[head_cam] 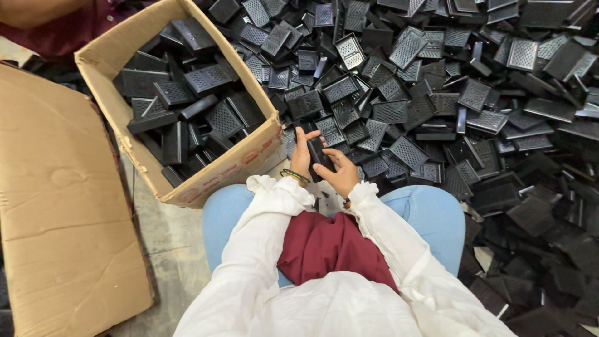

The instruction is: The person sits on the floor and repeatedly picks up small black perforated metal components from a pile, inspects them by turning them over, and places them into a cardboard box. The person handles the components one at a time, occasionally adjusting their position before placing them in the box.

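both hands (321, 163) gripping black part (319, 156), cardboard box (240, 163) beside

A person sits on the floor and looks down at both hands. The left hand (301, 154) and the right hand (341, 173) hold one small black plastic piece (319, 156) together, just above the knees in light blue trousers (430, 215). The sleeves are white, and a dark red cloth (331, 246) lies on the lap. A cardboard box (240, 159) stands on the left, with many black grid pieces inside. A very big pile of the same black pieces (437, 93) covers the floor in front and to the right. A flat sheet of cardboard (56, 206) lies far left.
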### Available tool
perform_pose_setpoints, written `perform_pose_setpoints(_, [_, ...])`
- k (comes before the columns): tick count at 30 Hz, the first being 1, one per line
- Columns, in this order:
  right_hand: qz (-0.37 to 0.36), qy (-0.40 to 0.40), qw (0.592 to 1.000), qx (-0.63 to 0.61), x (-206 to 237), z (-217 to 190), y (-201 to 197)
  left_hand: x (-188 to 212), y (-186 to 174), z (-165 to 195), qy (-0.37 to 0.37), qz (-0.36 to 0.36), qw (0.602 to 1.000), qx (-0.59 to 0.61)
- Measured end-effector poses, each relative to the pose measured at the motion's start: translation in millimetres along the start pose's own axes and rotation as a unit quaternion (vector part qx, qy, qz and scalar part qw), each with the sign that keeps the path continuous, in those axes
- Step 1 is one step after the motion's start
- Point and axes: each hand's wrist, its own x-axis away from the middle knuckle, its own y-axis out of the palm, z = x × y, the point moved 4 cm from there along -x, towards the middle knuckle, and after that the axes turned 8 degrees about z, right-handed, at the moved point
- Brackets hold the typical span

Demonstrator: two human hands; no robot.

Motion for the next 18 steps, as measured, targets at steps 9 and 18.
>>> perform_pose_setpoints(9, [-0.001,-0.024,1.000,-0.016,-3,-7,-8,-5,-1,-22,0.174,-0.004,0.984,-0.049])
perform_pose_setpoints(18, [-0.004,0.025,1.000,0.001,3,-12,-4,-5,-6,-15,0.095,0.009,0.995,0.030])
